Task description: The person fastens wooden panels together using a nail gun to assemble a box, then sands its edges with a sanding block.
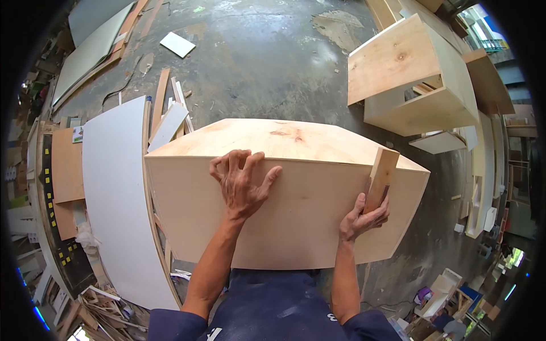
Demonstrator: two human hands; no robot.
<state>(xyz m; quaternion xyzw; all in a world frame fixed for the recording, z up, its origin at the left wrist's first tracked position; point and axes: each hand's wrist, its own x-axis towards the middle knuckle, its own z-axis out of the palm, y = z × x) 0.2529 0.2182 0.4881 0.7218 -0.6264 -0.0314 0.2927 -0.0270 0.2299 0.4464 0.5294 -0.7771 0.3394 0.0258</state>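
Note:
A large plywood box (296,210) stands right in front of my body, its pale side facing me and its knotted top panel (278,136) beyond the edge. My left hand (242,182) grips that upper edge left of the middle, fingers bent over it and thumb spread along the side. In my right hand (364,219) is a wooden block (383,173), held upright against the right part of the box. The block's lower part looks darker, and my fingers wrap round it there. The underside of the box is hidden.
A long white panel (116,193) leans at the left, with wood offcuts (170,113) behind it. Another plywood box (392,59) stands at the far right. A small white board (177,44) lies on the grey floor (250,68). Scrap wood is piled at the lower left.

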